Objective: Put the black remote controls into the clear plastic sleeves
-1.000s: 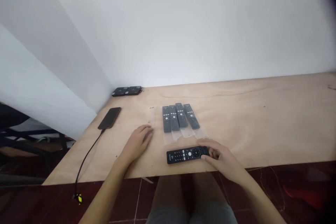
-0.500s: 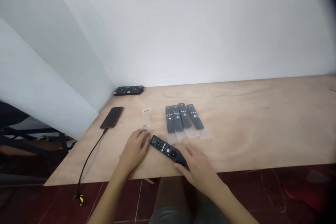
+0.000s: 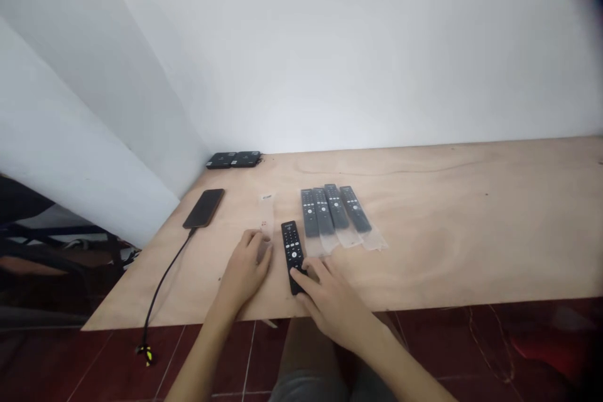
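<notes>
A bare black remote control (image 3: 293, 250) lies on the table with its top end pointing away from me. My right hand (image 3: 330, 298) grips its lower end, the index finger lying across the buttons. To the left, a flat clear plastic sleeve (image 3: 266, 210) with small printed marks rests on the wood. My left hand (image 3: 245, 267) has its fingers bent over the sleeve's near end, thumb and fingers close together there. Beyond my right hand, several more remotes (image 3: 323, 208) lie side by side in frosted plastic sleeves, their near ends sticking out past the remotes.
A dark phone (image 3: 204, 208) lies at the left, with a black cable (image 3: 166, 273) hanging over the wooden table's (image 3: 447, 232) front edge. Two black boxes (image 3: 234, 160) sit in the far left corner against the white wall (image 3: 353, 56).
The bare remote has turned from slanting to nearly upright in view, its lower end swinging left with my right hand. My left hand stays by the sleeve. The view has shifted slightly.
</notes>
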`<state>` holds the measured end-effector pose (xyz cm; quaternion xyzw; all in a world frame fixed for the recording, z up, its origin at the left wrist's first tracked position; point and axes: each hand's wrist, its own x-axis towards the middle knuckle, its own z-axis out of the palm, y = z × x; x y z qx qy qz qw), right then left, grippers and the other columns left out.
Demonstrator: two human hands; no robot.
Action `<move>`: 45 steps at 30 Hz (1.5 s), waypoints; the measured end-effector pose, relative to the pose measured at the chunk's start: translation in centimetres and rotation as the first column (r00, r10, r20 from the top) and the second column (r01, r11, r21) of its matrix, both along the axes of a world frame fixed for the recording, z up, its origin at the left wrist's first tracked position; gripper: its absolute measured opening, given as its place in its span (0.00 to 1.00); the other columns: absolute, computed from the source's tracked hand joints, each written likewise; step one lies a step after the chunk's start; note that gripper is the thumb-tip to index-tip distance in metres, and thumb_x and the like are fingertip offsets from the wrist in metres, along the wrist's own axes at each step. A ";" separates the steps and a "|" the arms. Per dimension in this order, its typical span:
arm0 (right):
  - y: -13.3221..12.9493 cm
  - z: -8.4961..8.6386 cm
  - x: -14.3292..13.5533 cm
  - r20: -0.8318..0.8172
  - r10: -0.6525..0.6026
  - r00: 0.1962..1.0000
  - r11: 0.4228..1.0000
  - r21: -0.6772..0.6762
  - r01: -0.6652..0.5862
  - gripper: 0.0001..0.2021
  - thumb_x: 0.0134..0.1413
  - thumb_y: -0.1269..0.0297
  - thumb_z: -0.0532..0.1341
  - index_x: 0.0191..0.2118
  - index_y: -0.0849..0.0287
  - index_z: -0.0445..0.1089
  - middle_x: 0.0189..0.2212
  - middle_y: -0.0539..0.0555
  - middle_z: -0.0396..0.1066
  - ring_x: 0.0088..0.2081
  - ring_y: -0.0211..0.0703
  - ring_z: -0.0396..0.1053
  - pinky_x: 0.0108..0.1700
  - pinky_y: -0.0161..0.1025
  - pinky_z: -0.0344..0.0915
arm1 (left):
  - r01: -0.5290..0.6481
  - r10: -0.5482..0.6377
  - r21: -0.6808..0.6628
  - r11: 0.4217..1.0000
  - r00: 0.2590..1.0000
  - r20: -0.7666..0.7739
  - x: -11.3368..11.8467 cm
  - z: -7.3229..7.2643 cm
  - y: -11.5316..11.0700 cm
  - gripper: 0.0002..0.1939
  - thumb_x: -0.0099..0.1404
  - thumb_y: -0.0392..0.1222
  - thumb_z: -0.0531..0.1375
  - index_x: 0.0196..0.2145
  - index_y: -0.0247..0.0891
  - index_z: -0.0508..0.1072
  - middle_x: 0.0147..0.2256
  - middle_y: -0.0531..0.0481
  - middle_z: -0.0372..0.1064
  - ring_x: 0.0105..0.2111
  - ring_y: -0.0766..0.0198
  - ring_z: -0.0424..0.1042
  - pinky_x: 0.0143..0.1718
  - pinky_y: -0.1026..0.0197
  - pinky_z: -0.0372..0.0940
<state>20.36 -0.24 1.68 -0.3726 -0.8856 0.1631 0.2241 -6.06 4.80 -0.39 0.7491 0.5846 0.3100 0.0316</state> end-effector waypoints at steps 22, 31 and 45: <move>6.9 -0.2 -4.6 0.107 -0.275 0.956 0.946 0.210 0.248 0.16 0.70 0.80 0.59 0.54 0.54 0.76 0.54 0.59 0.74 0.52 0.57 0.65 0.51 0.52 0.65 | 0.062 -0.061 0.028 0.998 0.997 -0.057 -0.7 -1.3 0.4 0.13 0.79 0.47 0.59 0.54 0.44 0.77 0.59 0.41 0.76 0.66 0.42 0.71 0.67 0.34 0.68; 7.1 -1.5 -4.1 0.001 -0.365 0.931 0.901 0.253 0.353 0.17 0.76 0.69 0.57 0.65 0.58 0.71 0.65 0.64 0.71 0.65 0.64 0.61 0.62 0.62 0.61 | 0.149 -0.145 0.026 0.988 0.980 -0.133 0.0 0.1 -0.3 0.22 0.79 0.45 0.59 0.67 0.46 0.70 0.69 0.44 0.69 0.72 0.45 0.64 0.71 0.37 0.63; -1.3 -3.5 5.5 -0.113 -0.331 0.937 0.922 0.170 0.347 0.18 0.75 0.70 0.56 0.63 0.56 0.74 0.48 0.63 0.75 0.48 0.60 0.72 0.51 0.59 0.72 | 0.194 -0.191 -0.005 0.981 0.965 -0.181 0.0 0.1 -0.5 0.24 0.79 0.47 0.59 0.70 0.48 0.68 0.68 0.44 0.69 0.71 0.44 0.63 0.70 0.36 0.63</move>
